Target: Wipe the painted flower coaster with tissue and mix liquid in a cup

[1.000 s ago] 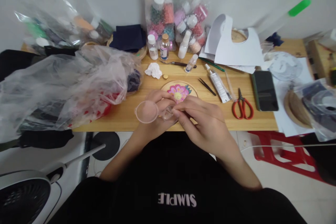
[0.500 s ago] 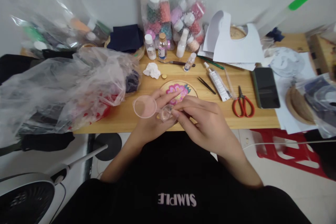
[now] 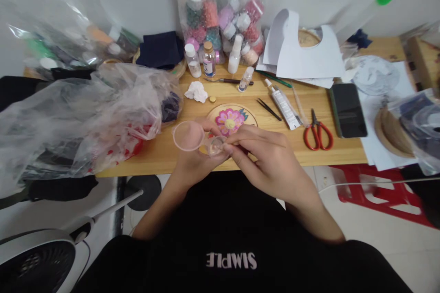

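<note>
My left hand [image 3: 192, 165] is closed round a small clear plastic cup [image 3: 216, 146], whose hinged round lid [image 3: 188, 136] stands open to the left. In my right hand [image 3: 271, 160] a thin wooden stick [image 3: 256, 137] is pinched between thumb and fingers. Its lower tip is at the cup's mouth, partly hidden by my fingertips. What lies inside the cup is too small to make out clearly. Just beyond both hands lies a round wooden piece with a pink flower [image 3: 230, 120] with a yellow centre, partly covered by my fingers.
Tweezers [image 3: 269, 109], a glue tube [image 3: 283, 103], red-handled pliers [image 3: 318, 132] and a phone [image 3: 349, 110] lie to the right. Small bottles [image 3: 209, 62] and bags of jars [image 3: 240, 23] stand at the back. Crumpled plastic bags [image 3: 85, 110] cover the left side; a fan [image 3: 37, 261] is below.
My left fingers have drawn back from the flower, so more of it shows. The cup and the stick stay together in nearly the same place. The whole view has shifted slightly.
</note>
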Action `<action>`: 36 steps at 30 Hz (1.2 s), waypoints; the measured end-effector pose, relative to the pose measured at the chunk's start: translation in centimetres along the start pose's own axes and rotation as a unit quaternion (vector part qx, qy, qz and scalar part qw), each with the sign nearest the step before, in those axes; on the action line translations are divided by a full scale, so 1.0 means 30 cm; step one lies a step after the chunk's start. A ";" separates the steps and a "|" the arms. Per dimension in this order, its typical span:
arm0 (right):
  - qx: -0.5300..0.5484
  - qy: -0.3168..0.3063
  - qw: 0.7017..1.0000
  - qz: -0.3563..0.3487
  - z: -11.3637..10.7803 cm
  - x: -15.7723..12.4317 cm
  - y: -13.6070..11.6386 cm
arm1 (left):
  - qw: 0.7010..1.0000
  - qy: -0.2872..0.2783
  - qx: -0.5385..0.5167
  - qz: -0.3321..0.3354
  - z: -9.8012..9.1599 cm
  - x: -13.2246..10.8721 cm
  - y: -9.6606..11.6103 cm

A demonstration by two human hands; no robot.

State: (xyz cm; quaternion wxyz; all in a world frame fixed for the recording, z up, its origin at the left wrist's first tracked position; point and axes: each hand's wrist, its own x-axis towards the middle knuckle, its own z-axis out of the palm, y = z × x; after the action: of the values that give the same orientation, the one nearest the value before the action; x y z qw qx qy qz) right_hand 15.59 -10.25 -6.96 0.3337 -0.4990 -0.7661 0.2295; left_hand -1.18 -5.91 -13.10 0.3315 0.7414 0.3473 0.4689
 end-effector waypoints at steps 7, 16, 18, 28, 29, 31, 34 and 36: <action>-0.005 0.014 1.000 -0.001 -0.001 -0.002 0.006 | 1.000 0.009 0.016 -0.006 0.004 0.003 0.014; 0.005 0.016 1.000 -0.008 0.003 0.002 0.010 | 1.000 -0.002 0.006 0.007 0.003 0.003 0.010; -0.001 0.030 1.000 0.000 0.006 0.001 0.012 | 1.000 -0.001 0.021 0.015 0.003 0.003 0.008; 0.023 0.001 1.000 0.008 0.001 0.002 0.010 | 0.999 -0.009 0.020 0.036 0.006 0.005 0.007; 0.026 0.000 1.000 0.003 0.001 0.003 0.011 | 0.999 -0.008 0.025 0.036 0.007 0.006 0.010; 0.026 0.017 1.000 0.002 0.001 0.005 0.012 | 0.999 0.000 0.042 0.024 0.008 0.007 0.016; 0.029 0.035 0.999 0.015 0.001 0.006 0.015 | 0.999 -0.003 0.047 0.011 0.010 0.012 0.025; 0.040 0.033 0.998 0.020 0.002 0.004 0.017 | 0.999 -0.008 0.041 0.014 0.013 0.017 0.029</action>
State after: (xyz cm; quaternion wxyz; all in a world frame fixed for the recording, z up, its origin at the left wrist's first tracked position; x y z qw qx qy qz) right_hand 15.83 -9.95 -7.32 0.3741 -0.5081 -0.7345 0.2497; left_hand -0.48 -6.02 -12.27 0.2970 0.7627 0.3528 0.4534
